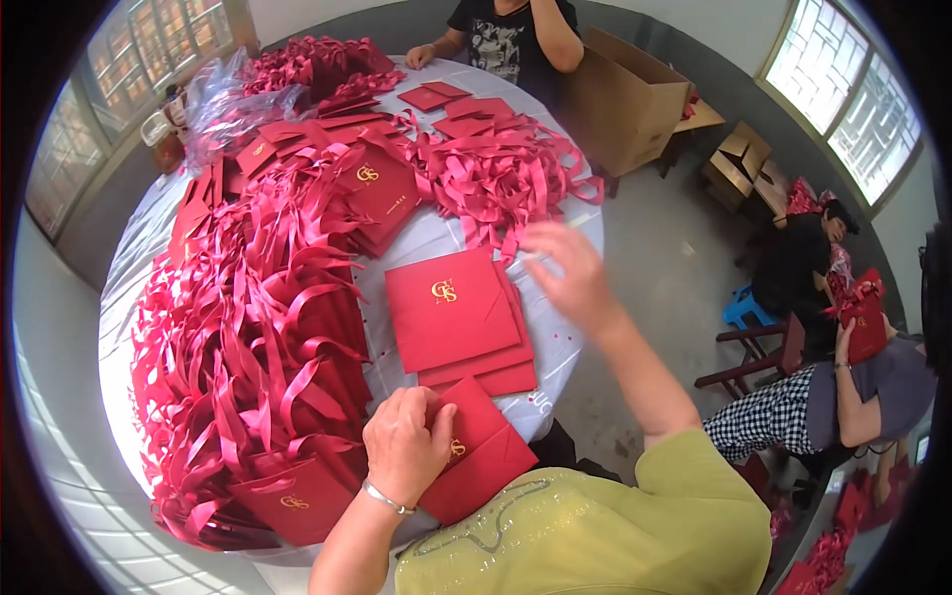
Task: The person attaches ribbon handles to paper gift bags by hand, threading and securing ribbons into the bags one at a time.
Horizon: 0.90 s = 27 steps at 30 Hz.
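Observation:
My left hand (409, 441) rests with curled fingers on a flat red paper gift bag (491, 458) at the table's near edge, its thumb on top and fingertips partly hidden. My right hand (573, 270), a little blurred, reaches over the table's right edge, thumb and fingers apart with nothing visible between them. Just beyond it lies a loose heap of pinkish-red ribbons (496, 178). Between my hands sits a small stack of flat red bags (451, 332) with a gold emblem on top.
Finished-looking bags with ribbon handles (258, 327) cover the left of the round table (129, 268). Clear plastic wrap (228, 99) lies at the far left. A person (506, 40) sits across. Cardboard boxes (625, 104) stand right, where other people (863, 387) handle red bags.

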{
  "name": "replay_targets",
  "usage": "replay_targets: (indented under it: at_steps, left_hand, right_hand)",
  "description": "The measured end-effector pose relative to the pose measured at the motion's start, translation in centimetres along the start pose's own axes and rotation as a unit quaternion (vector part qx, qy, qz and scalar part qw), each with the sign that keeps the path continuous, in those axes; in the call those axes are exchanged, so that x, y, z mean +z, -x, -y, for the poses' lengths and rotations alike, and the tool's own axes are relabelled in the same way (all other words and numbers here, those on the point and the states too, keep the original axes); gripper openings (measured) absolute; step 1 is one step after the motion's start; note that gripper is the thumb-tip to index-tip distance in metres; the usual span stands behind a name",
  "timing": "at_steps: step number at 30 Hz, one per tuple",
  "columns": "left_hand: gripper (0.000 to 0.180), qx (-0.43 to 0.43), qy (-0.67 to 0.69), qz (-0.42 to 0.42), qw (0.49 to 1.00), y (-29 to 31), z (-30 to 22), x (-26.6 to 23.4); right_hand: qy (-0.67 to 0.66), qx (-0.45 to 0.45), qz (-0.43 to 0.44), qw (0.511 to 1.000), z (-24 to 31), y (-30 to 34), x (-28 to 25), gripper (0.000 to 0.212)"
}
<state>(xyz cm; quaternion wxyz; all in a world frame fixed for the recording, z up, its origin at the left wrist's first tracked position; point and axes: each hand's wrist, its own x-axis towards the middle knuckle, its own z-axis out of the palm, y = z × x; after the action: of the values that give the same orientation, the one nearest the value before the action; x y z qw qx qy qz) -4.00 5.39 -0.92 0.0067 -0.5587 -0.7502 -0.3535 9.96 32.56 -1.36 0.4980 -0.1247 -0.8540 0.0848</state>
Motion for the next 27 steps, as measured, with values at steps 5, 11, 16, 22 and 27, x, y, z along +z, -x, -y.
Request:
replay_targets:
  at_steps: [5, 11, 16, 22, 27]
  left_hand:
    - [0.023, -0.034, 0.044, 0.021, 0.998, 0.4, 0.2, 0.0]
    - [0.021, -0.022, 0.042, 0.013, 0.999, 0.4, 0.4, -0.1]
    - [0.02, -0.064, 0.045, 0.067, 0.995, 0.1, 0.3, -1.0]
    - [0.023, -0.043, 0.061, 0.082, 0.994, 0.2, 0.4, -0.1]
    - [0.029, -0.082, 0.044, 0.125, 0.988, 0.1, 0.7, -0.6]
  right_hand:
    - [0.113, -0.006, 0.028, 0.993, -6.8, -1.3, 1.6, 0.024]
    - [0.118, -0.035, 0.082, 0.989, -7.2, -2.1, 2.3, 0.02]
    - [-0.144, 0.002, -0.025, 0.989, -2.1, -6.4, 1.8, 0.019]
    - [-0.49, 0.256, -0.127, 0.824, 0.2, -16.3, -1.1, 0.021]
    - [-0.524, 0.159, -0.072, 0.833, 5.1, -24.3, 1.0, 0.027]
